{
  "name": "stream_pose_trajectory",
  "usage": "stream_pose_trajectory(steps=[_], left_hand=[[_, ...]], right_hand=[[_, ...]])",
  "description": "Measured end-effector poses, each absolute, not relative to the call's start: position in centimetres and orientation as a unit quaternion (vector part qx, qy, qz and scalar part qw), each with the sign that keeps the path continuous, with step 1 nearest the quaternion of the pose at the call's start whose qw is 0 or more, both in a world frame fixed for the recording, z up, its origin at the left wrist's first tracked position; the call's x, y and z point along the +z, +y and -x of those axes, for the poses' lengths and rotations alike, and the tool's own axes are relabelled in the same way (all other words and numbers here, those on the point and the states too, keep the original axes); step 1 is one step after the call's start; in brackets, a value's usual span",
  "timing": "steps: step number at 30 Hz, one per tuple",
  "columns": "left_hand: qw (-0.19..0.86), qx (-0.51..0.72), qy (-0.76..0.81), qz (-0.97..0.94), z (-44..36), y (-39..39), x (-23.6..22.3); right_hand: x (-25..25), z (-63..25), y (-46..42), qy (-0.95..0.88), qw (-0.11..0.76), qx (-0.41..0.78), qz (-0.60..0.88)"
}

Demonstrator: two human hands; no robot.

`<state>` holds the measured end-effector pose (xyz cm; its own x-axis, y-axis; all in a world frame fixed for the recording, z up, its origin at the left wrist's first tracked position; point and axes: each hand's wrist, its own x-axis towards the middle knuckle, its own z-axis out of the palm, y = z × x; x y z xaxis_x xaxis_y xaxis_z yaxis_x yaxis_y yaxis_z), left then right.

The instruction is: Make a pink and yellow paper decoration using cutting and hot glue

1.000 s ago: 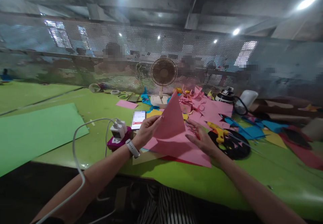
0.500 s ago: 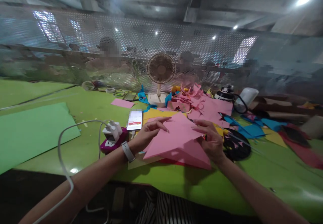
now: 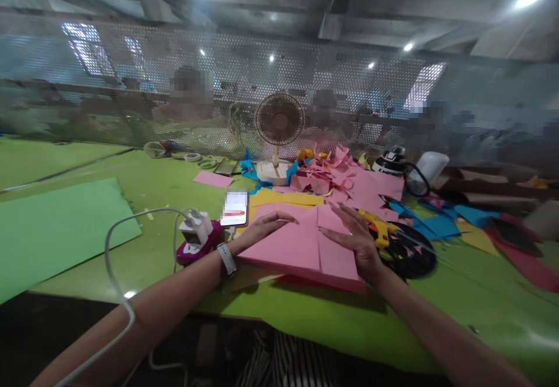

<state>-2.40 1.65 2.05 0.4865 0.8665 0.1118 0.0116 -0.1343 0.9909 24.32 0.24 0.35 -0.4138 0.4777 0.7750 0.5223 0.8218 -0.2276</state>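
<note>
A pink sheet of paper (image 3: 283,247) with a folded flap and an upright crease lies in front of me, over red and pale yellow paper at its near edge. My left hand (image 3: 266,227) rests on its left side, fingers stretched out and fairly flat. On the right part of the sheet, my right hand (image 3: 356,235) lies with its fingers spread, a ring on one of them. Neither hand grips anything. A yellow object (image 3: 381,230) whose kind I cannot make out sits just past my right hand, by a round black tray (image 3: 413,256).
A phone (image 3: 234,208) and chargers on a purple power strip (image 3: 198,247) lie left, with a white cable (image 3: 107,247) crossing my left arm. Pink scraps (image 3: 332,171) and a small fan (image 3: 279,120) stand behind. Green card (image 3: 65,224) covers the far left.
The pink paper, raised and tilted between my hands before, now lies flatter with its flap down. My right hand has changed from a bent-finger grip to spread fingers on the sheet.
</note>
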Motion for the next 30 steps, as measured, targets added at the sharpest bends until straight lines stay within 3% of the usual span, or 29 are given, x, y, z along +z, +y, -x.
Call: stream_pose_trajectory(steps=[6,11,21,30], left_hand=[[0.57,0.346,0.377,-0.642,3.4,1.9,1.9],[0.44,0.326,0.416,-0.726,3.4,2.3,0.5],[0.309,0.33,0.439,-0.776,2.7,1.6,1.4],[0.068,0.302,0.413,-0.857,2.4,1.1,1.5]], right_hand=[[-0.1,-24.6,1.1,-0.862,0.41,-0.109,0.279],[-0.5,-24.2,1.4,-0.89,0.36,-0.116,0.254],[-0.1,-23.5,0.4,-0.924,0.281,-0.061,0.25],[-0.7,-23.2,0.3,-0.932,0.264,-0.068,0.24]])
